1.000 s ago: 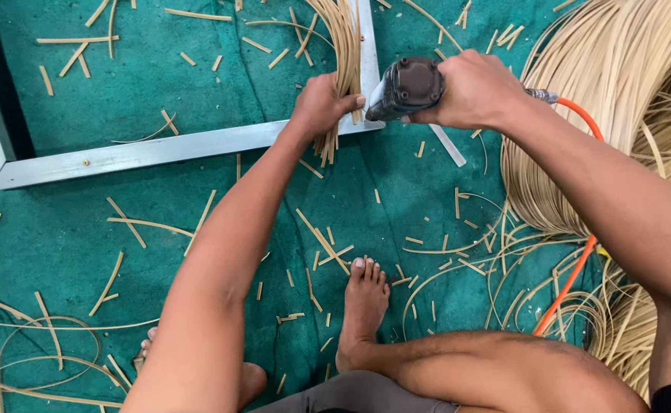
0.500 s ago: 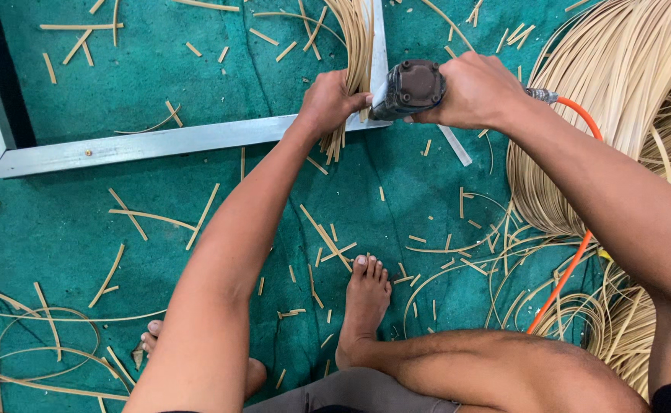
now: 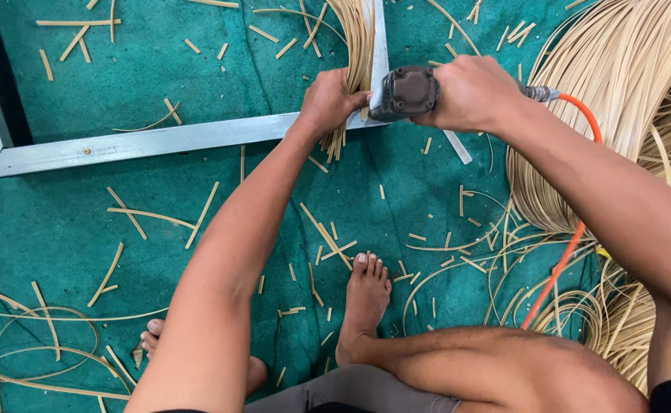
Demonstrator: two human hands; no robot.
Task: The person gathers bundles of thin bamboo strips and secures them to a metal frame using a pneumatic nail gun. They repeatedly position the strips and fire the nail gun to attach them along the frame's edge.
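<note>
Metal frame (image 3: 159,141) lies flat on the green mat (image 3: 159,229), one long bar running left-right, a second bar going up from the corner near the hands, a third up the far left edge. Left hand (image 3: 332,99) is closed over the bundle of rattan strips (image 3: 355,46) right at that corner, pinning them on the bar. The strips' long axis runs up-down, cut ends poking just below the bar, the rest going off the top edge. Right hand (image 3: 469,92) is wrapped tight round a dark pneumatic stapler (image 3: 406,92), nose pointing left and touching the frame beside the left hand; its orange hose (image 3: 561,260) trails right of the frame, then down. A big coil of rattan (image 3: 618,99) crowds the right of the frame. Inside the frame and below it the mat is open, littered with short offcuts (image 3: 324,229). Bare foot (image 3: 366,294) sits well below the frame corner. No packages or labels seen.
</note>
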